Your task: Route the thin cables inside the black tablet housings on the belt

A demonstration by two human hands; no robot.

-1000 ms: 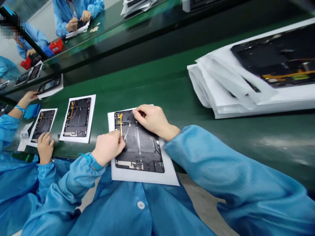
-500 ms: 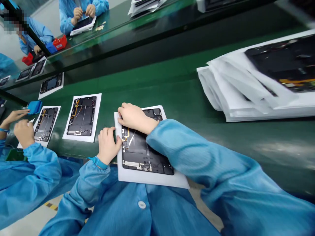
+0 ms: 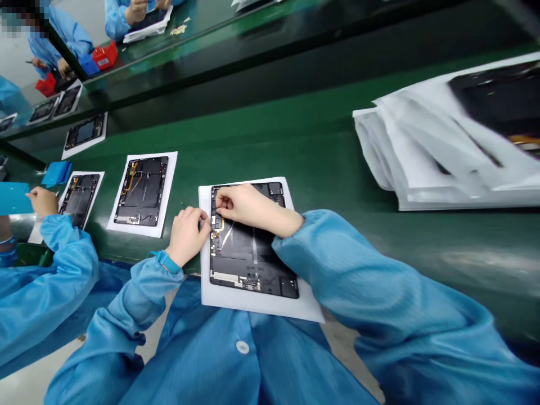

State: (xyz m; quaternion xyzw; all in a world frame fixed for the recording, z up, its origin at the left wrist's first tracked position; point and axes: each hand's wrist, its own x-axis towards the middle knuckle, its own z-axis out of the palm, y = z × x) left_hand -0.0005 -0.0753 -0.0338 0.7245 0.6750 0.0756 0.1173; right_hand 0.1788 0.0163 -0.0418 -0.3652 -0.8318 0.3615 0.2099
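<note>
A thin black tablet (image 3: 270, 264), its back off and its inner parts showing, lies on a white sheet (image 3: 261, 308) at the bench edge before me. My right hand (image 3: 253, 208) is over its upper left, thumb and forefinger pinched near the left border; anything between them is too small to make out. Beside the left border my left hand (image 3: 188, 233) is curled, thumb close to forefinger, and what it grips is hidden. A thin dark tip (image 3: 183, 204) shows just behind its knuckles. An orange flex cable (image 3: 220, 225) runs along the tablet's left side.
Another opened tablet (image 3: 143, 191) on white paper lies to the left. Further left a co-worker's hand (image 3: 44, 201) holds a blue sheet (image 3: 14, 198) beside another tablet. A stack of tablets in white sheets (image 3: 442, 188) stands right. A raised shelf (image 3: 295, 50) runs behind.
My right hand has drawn its fingers into a pinch and shifted slightly right, off the tablet's left border. My left hand stays beside that border. The co-worker has lifted a blue sheet.
</note>
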